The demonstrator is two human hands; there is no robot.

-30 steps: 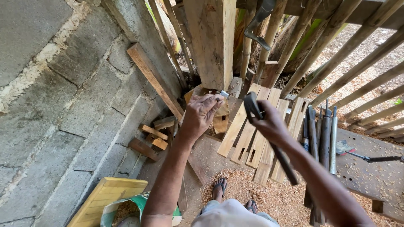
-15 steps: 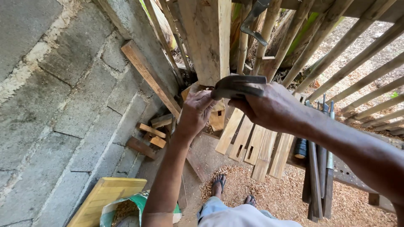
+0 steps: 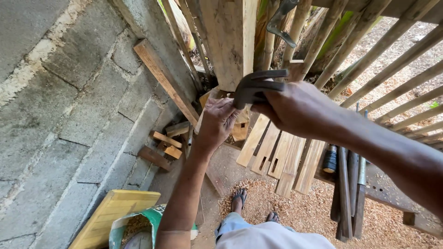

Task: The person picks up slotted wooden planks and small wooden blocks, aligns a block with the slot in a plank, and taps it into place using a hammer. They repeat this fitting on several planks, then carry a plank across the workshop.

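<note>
My right hand [image 3: 295, 108] grips a dark metal claw hammer [image 3: 258, 85], whose head lies sideways just below the bottom end of a thick upright wooden post [image 3: 228, 41]. My left hand [image 3: 217, 122] is raised right beside the hammer head, with its fingertips pinched together under the foot of the post. The hammer hides what those fingertips hold. A pale wooden piece [image 3: 208, 97] shows just behind the left hand.
A concrete block wall [image 3: 69, 106] fills the left, with a plank [image 3: 166, 80] leaning on it and scrap blocks [image 3: 164, 143] at its foot. Flat slats [image 3: 277, 152], metal bars [image 3: 348, 184] and slanted bamboo poles [image 3: 378, 50] stand on the right. A yellow board [image 3: 115, 216], a green sack [image 3: 138, 223] and my sandalled feet [image 3: 240, 198] are below.
My right hand has swung the hammer up from low on the right to beside the left hand at the post. The left hand stays at the post's lower end.
</note>
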